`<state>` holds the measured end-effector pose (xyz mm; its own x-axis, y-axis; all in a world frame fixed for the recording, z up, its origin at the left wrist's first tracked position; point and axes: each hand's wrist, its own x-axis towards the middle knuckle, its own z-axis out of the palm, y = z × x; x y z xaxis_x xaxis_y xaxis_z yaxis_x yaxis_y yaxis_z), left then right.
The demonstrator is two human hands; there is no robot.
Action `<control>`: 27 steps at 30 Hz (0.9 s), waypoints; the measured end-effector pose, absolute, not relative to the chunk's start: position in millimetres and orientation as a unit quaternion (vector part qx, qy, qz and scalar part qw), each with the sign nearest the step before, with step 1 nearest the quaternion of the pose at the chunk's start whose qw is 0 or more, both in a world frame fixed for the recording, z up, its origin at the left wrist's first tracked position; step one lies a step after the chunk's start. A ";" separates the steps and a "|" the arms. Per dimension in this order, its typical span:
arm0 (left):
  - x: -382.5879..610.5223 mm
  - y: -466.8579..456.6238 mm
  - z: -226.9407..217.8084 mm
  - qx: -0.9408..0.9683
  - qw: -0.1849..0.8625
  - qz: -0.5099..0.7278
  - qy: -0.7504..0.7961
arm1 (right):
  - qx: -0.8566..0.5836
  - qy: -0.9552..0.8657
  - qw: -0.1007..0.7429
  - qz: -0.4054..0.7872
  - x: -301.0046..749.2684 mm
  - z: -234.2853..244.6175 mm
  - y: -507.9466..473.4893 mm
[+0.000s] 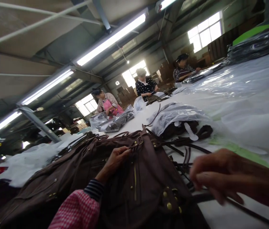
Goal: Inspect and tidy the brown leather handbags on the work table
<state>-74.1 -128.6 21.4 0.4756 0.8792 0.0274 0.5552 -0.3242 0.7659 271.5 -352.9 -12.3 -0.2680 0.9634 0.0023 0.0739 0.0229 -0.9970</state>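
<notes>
A dark brown bag (153, 175) with brass studs, a zip and long thin straps lies in front of me. My left hand (115, 160) is closed at its upper part, the fingertips pinching the bag beside a metal ring (137, 144). To the right, my right hand (217, 175) hovers over loose dark straps (184, 168), fingers curled and smeared by motion. A dark strap (251, 208) passes below that hand; whether the fingers hold it is unclear. More brown bags (53, 178) lie overlapped on the left.
Beyond the bag, a plastic-wrapped brown bundle (179, 117) rests on the white table (134, 124). Clear plastic sheets (244, 76) spread on the right, with a green sheet (241, 152) beneath. White film (34, 159) is heaped left. Several people work across the table.
</notes>
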 end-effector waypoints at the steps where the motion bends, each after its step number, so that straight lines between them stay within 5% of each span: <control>1: -72.1 -129.9 11.7 0.781 0.358 0.233 0.456 | -0.458 -0.622 0.401 0.492 261.3 -3.2 -336.7; 4: -69.5 -132.0 -2.6 0.786 0.353 0.242 0.447 | -0.469 -0.688 0.417 0.363 229.2 -3.1 -282.3; 15: -23.0 -129.4 64.0 0.883 0.128 0.179 0.415 | -0.409 -0.671 0.484 0.385 174.4 -31.9 -212.4; 21: 45.8 -116.0 42.8 0.909 0.025 0.141 0.390 | -0.444 -0.663 0.482 0.361 174.2 -46.4 -215.9; 27: 7.1 -113.0 36.3 0.861 -0.023 0.198 0.468 | -0.461 -0.637 0.488 0.378 170.1 -53.6 -218.3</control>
